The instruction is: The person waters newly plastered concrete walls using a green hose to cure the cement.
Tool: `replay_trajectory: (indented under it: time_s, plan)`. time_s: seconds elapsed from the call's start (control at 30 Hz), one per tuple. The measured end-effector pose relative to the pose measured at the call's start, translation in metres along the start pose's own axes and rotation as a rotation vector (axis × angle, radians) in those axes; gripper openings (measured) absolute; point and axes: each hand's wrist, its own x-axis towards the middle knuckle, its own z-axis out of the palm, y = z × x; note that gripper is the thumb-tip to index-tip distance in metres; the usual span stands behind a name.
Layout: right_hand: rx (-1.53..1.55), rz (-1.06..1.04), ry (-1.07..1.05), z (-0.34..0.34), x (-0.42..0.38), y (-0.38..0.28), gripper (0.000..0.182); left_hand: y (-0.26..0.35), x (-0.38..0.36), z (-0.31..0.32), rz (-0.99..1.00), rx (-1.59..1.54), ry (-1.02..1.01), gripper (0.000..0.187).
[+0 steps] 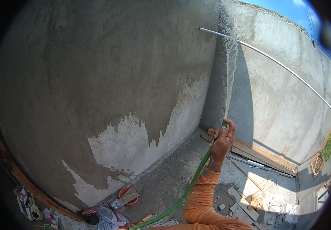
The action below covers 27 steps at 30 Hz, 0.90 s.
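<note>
My right hand (222, 142) is raised near the middle, wrapped round the end of a green hose (191, 184), with a finger bent at its mouth. Water (231, 73) sprays upward from the hose toward the corner of two walls. The hose curves down to the bottom edge, where a small part of my left hand (125, 226) shows closed at it, mostly cut off by the frame. On the left, the grey wall (96, 76) is dark and wet over its upper part. A paler area (125, 143) with a jagged edge lies lower down.
A thin white pipe (286, 68) crosses in front of the right wall (276, 96). Wooden boards (267, 154) lie along its foot. Broken tiles (244, 207) and a stick (246, 175) are on the floor. A red bucket (135, 200) stands by the left wall near a plastic bag (110, 217).
</note>
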Motion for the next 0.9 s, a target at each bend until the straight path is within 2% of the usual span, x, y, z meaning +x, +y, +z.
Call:
replay_trajectory:
  time_s: [0.3, 0.5, 0.67, 0.77, 0.9]
  plan:
    - [0.055, 0.079, -0.124, 0.015, -0.012, -0.009, 0.027, -0.041, -0.007, 0.020, -0.020, 0.031, -0.026, 0.039]
    - [-0.006, 0.018, -0.185, 0.037, -0.034, 0.005, 0.023, -0.067, -0.016, 0.020, -0.034, 0.069, -0.044, 0.040]
    - [-0.060, 0.035, -0.205, 0.019, -0.050, 0.036, 0.023, -0.085, -0.028, 0.017, -0.061, 0.097, -0.060, 0.041]
    - [-0.115, 0.128, -0.166, 0.006, -0.061, 0.051, 0.023, -0.096, -0.034, 0.019, -0.072, 0.105, -0.073, 0.042]
    - [-0.184, 0.142, -0.241, 0.000, -0.078, 0.061, 0.023, -0.113, -0.040, 0.022, -0.063, 0.099, -0.099, 0.043]
